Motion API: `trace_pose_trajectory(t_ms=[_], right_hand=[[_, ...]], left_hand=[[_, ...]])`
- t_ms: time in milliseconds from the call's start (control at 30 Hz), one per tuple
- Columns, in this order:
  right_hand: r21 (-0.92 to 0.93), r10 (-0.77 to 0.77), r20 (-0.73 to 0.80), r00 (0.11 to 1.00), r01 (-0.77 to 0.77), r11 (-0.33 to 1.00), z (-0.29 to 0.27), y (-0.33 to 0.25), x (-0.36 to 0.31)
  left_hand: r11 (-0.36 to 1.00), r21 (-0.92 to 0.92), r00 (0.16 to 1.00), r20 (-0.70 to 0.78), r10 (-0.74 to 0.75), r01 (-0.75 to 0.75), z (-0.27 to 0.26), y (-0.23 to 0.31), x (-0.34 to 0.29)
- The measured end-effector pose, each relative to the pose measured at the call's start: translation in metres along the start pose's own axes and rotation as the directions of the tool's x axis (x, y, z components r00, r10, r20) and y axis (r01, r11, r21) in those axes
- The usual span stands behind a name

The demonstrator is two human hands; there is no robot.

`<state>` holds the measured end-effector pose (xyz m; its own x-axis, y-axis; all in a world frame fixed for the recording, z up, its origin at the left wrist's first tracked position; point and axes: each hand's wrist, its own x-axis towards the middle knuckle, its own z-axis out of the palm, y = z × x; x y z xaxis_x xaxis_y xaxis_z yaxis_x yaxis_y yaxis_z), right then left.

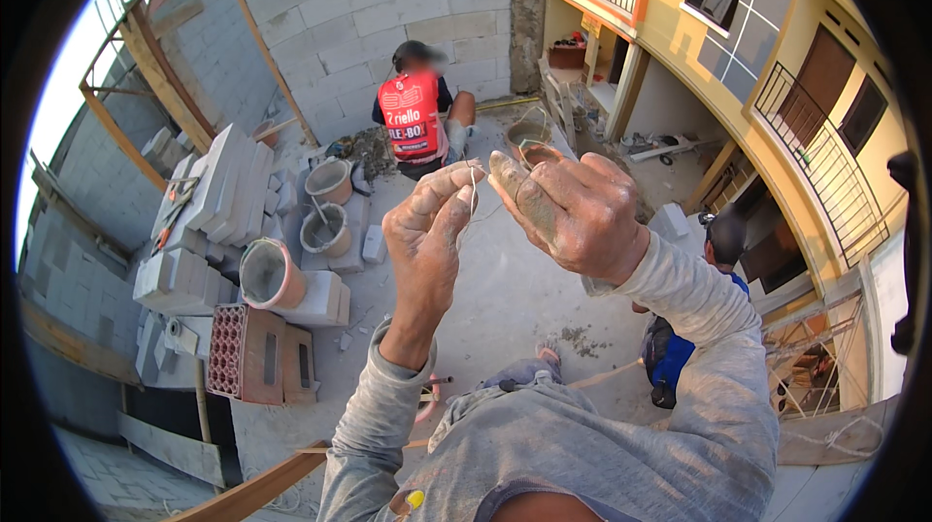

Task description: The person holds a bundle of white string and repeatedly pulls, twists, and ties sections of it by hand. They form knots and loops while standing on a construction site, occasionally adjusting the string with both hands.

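Note:
Both of my hands are raised in front of my chest, fingertips close together but apart. My left hand (pixel 423 235) pinches a thin white string (pixel 473 196) between thumb and fingers, and a loose loop of it hangs beside the thumb. Just to the right, my right hand (pixel 575 216) is closed, its fingers curled in and smeared with grey mortar. What it holds, if anything, is hidden behind the fingers.
Ahead, a person in a red shirt (pixel 412 124) sits by the block wall (pixel 388 2). At right is another person in blue (pixel 677 357). Mortar buckets (pixel 291 281), stacked light blocks (pixel 218 182) and a red bottle crate (pixel 254 371) stand left. A wooden beam (pixel 257 488) crosses lower left.

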<state>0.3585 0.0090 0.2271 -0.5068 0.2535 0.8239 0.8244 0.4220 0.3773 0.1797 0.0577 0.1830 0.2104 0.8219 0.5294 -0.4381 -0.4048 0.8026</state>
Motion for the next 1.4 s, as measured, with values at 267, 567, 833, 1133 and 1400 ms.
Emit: trace_pose_trajectory(t_ms=[267,567,833,1133,1400], right_hand=[[-0.062,-0.094,0.014,0.995,0.095,0.994,0.0,-0.002,-0.005],[-0.036,-0.136,0.04,0.99,0.137,0.99,0.002,-0.004,-0.01],[0.163,0.169,-0.077,0.983,-0.155,0.974,0.014,-0.012,-0.004],[0.586,0.523,0.042,0.851,-0.445,0.677,0.018,-0.019,-0.004],[0.673,0.578,0.293,0.762,-0.594,0.441,0.013,-0.023,0.0]], left_hand=[[0.997,0.07,0.991,-0.133,-0.013,0.023,0.003,0.011,0.007],[0.964,-0.012,0.963,-0.049,-0.265,0.265,-0.007,0.017,0.012],[0.76,-0.521,0.904,0.053,-0.425,0.388,0.001,0.013,0.007],[0.852,-0.271,0.886,0.266,-0.381,0.448,-0.023,0.003,0.005],[0.939,0.334,0.959,0.284,-0.021,-0.078,-0.04,-0.001,0.018]])
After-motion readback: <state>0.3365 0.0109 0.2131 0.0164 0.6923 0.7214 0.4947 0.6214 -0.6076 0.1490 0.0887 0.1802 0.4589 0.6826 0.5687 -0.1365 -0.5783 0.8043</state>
